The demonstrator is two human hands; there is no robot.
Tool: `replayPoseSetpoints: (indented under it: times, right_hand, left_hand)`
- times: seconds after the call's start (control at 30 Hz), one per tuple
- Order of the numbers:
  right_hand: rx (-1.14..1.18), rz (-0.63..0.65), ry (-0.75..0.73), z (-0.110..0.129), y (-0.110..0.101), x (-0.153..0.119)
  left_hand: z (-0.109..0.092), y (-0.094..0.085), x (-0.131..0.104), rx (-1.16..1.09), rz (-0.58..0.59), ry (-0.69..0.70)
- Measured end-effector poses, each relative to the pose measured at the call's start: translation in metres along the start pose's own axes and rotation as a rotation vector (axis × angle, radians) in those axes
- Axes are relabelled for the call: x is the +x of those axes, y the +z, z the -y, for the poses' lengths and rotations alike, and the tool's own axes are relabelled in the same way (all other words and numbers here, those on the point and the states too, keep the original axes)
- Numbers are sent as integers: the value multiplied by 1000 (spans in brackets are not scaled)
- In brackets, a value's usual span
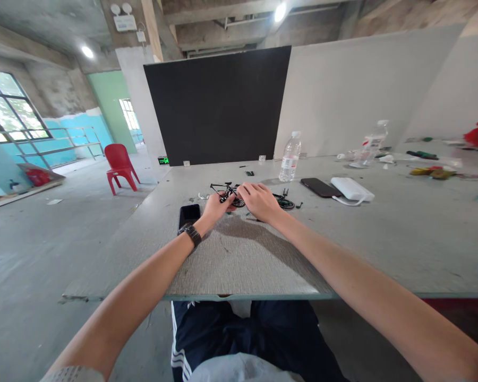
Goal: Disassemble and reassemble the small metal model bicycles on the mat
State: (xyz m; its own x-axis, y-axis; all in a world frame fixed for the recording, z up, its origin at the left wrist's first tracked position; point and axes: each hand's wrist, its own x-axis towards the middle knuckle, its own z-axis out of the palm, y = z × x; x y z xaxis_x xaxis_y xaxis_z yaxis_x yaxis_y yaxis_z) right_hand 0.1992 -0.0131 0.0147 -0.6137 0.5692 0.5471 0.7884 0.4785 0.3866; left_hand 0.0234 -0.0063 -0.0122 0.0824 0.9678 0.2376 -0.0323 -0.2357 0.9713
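Note:
Both of my hands are on a small black model bicycle (228, 187), held just above the table. My left hand (217, 207) grips its lower part, thumb towards the wheel. Curled over the right end of the bicycle is my right hand (258, 199), and its fingers hide that end. Whether a small part sits between the right fingertips cannot be made out. To the right of my right hand lies a loose model wheel (286, 203) with small black parts beside it. Tiny green bits and a silvery piece (203, 197) are scattered around my hands.
A phone (189, 213) lies by my left wrist. Farther right are a water bottle (289, 159), a dark phone (319, 187), a white power bank (352, 190) with a cable, and another bottle (374, 143). A black panel (219, 106) stands behind the table (239, 270).

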Motion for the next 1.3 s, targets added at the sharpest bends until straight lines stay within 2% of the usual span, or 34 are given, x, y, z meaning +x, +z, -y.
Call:
replayPoseSetpoints:
  times: [0.27, 0.37, 0.53, 0.8, 1.13, 1.3]
  right_hand:
    - [93, -67, 134, 5, 2, -1]
    - [175, -74, 234, 6, 3, -1]
    - [295, -106, 357, 5, 12, 0]
    - [505, -112, 518, 8, 19, 3]
    - [630, -189, 411, 4, 15, 4]
    - [499, -168, 402, 3, 9, 3]
  left_hand:
    - [0, 2, 0, -85, 27, 43]
    - [3, 2, 2, -74, 68, 125]
    - [5, 0, -1, 68, 61, 330]
    - [-11, -5, -13, 361, 15, 469]
    - [-11, -3, -11, 282, -41, 423]
    - [-8, -3, -9, 170, 15, 390]
